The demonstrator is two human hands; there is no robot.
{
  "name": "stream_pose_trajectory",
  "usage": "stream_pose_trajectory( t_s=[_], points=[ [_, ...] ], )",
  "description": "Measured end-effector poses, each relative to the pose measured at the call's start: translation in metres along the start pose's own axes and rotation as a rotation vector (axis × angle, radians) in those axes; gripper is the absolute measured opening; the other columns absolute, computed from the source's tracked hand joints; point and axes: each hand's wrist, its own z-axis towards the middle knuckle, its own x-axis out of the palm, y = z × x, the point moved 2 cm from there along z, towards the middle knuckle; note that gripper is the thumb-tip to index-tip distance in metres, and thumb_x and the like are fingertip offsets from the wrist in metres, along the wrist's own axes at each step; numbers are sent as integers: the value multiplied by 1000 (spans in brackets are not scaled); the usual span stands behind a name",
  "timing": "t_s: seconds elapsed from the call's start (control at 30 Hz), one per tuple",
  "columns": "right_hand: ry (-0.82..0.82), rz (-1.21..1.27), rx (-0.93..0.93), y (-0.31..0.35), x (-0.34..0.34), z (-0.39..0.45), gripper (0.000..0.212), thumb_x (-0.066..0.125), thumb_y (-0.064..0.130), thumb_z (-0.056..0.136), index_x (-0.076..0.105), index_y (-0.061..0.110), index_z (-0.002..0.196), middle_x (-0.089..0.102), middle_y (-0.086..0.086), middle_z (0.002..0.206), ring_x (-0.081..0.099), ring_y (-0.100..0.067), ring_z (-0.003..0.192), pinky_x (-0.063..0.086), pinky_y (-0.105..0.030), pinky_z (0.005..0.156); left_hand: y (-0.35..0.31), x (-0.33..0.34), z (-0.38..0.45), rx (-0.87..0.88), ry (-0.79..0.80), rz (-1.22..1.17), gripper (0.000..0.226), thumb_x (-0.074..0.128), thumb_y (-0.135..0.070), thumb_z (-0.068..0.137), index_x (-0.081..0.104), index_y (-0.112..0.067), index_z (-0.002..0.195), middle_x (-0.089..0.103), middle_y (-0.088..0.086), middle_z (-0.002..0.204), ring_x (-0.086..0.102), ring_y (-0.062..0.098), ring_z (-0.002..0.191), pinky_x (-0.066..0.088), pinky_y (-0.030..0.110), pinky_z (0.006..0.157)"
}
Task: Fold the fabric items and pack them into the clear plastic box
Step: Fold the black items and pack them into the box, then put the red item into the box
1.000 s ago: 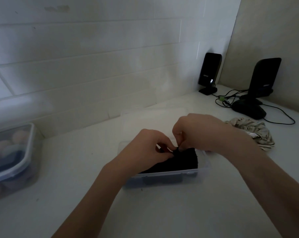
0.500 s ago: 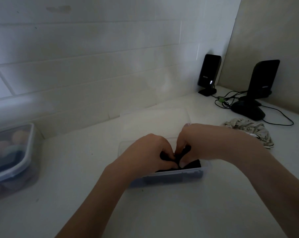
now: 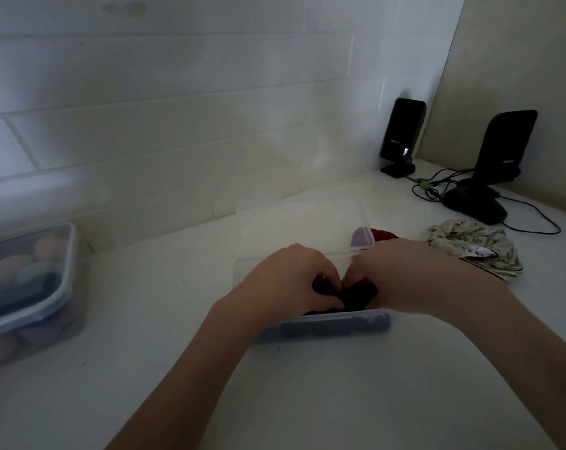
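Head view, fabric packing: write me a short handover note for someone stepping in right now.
Left hand and right hand: both grip the black fabric inside the clear plastic box, fingers curled into it.
Done: black fabric is in the box.
Left: settle it flat, then fold and pack the patterned fabric lying right of the box and the red item behind it. The lid lies behind the box.

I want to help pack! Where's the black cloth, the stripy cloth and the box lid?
black cloth [image 3: 361, 295], head view, its top between the hands
stripy cloth [image 3: 476, 246], head view, its crumpled middle
box lid [image 3: 301, 222], head view, its flat middle
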Motion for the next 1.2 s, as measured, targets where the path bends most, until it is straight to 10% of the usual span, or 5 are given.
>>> stream_pose_trajectory(
  t_s=[0.4, 0.6, 0.8, 1.0, 1.2],
  points=[
    [-24, 249, 44, -10, -17, -8, 41, 76, 30, 73, 66, 23, 113, 65, 7, 106, 62, -13, 96, 44, -17, 66, 0, 1, 0, 24, -1, 18, 20, 70, -33, 77, 73, -34, 97, 74, -6, 92, 64, 13, 83, 52, 35, 79],
    [-24, -9, 167, 11, -5, -5, 31, 60, 28, 86, 57, 7, 109, 48, -2, 69, 44, -16, 61, 41, -28, 57, 0, 2, 1, 32, -13, 36, 17, 68, -34, 78, 75, -32, 94, 75, -7, 90, 65, 14, 81, 52, 35, 77],
    [5, -2, 56, 8, -6, -1, 18, 62, 27, 83, 69, 12, 90, 61, -4, 86, 54, -17, 73, 37, -22, 61, 1, 4, 1, 57, -7, 73, 17, 66, -33, 80, 75, -32, 94, 75, -7, 90, 64, 14, 81, 51, 34, 77],
    [-616, 509, 192, -55, -24, -22, 10, 64, 18, 86, 70, 17, 94, 67, -1, 86, 54, -4, 68, 41, -17, 64, 2, -6, -2, 37, -141, 43, 20, 63, -37, 83, 77, -23, 89, 75, -3, 85, 66, 13, 75, 54, 36, 75],
    [-258, 243, 421, -70, 44, 3, 31, 60, 37, 85, 64, 23, 112, 67, -3, 107, 61, -23, 94, 50, -40, 86, 12, -30, -10, -21, -419, -60, 25, 61, -33, 86, 75, -12, 84, 73, 0, 76, 65, 13, 69, 56, 39, 72]
  ],
)
